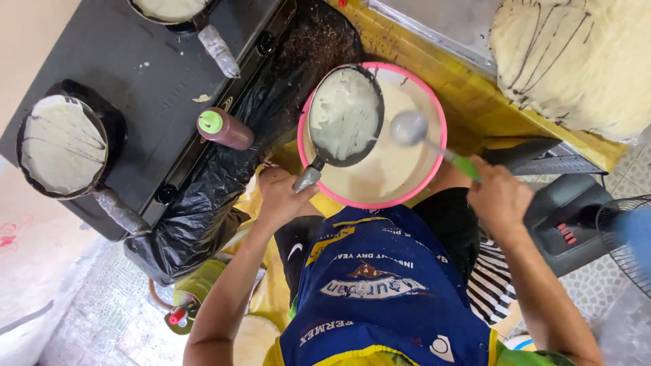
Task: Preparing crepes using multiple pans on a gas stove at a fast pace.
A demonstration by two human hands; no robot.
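My left hand [281, 193] grips the foil-wrapped handle of a small black pan [344, 115] coated with pale batter, held tilted over a pink-rimmed basin [439, 146] of batter. My right hand [500, 196] holds a green-handled ladle [410, 129]; its batter-coated bowl hangs above the basin just right of the pan.
A black stove [163, 81] at left carries a pan with a batter crepe [62, 146] and another pan [169, 10] at the top. A brown squeeze bottle with a green cap [224, 129] stands by it. Stacked crepes [576, 61] lie top right; a fan [630, 237] at right.
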